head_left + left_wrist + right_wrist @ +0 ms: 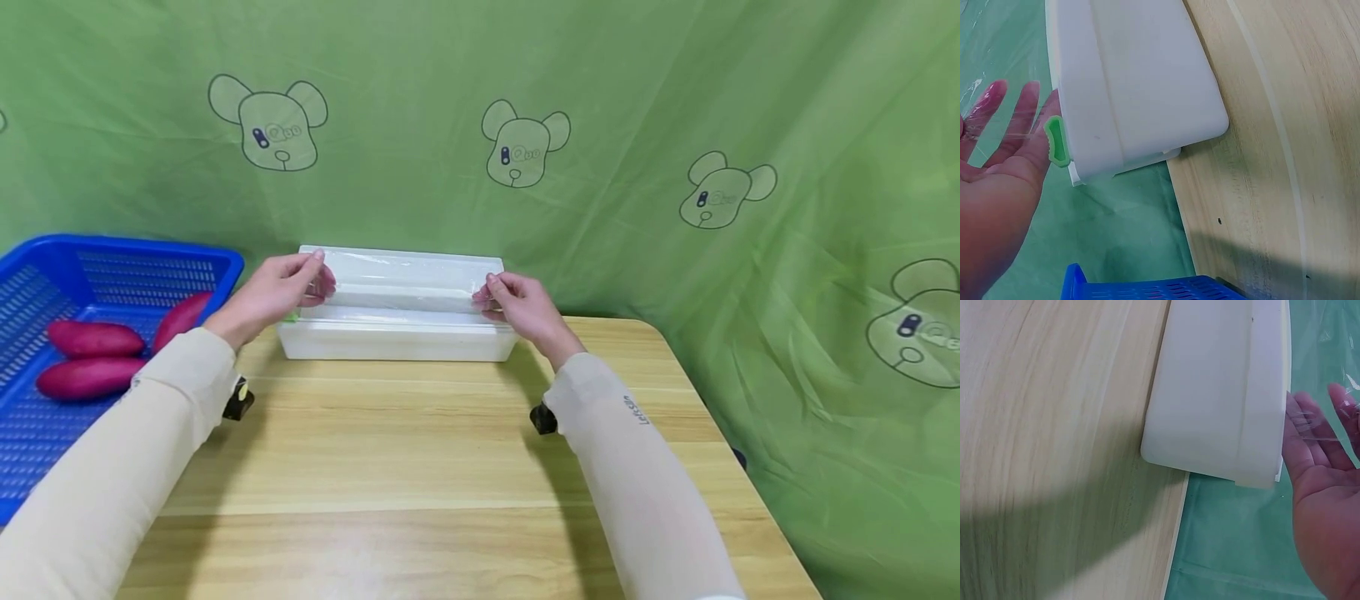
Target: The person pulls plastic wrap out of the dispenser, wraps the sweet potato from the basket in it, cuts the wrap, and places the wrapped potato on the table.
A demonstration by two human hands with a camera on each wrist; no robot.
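Note:
A long white cling film dispenser (397, 343) lies at the back of the table, its lid (397, 252) raised behind. Clear cling film (405, 275) stretches across above it between the two hands. My left hand (273, 293) pinches the film's left end between thumb and fingers. At the right end, my right hand (531, 315) pinches the film the same way. A green slider (1057, 142) sits at the dispenser's left end, right beside the left hand's fingers. In the right wrist view, film (1322, 419) passes over the right fingers.
To the left stands a blue plastic basket (157, 250) with red-skinned sweet potatoes (93, 340) in it. A green curtain (420, 100) printed with bear heads hangs close behind the wooden table (397, 467). The table's right edge runs beyond the right arm.

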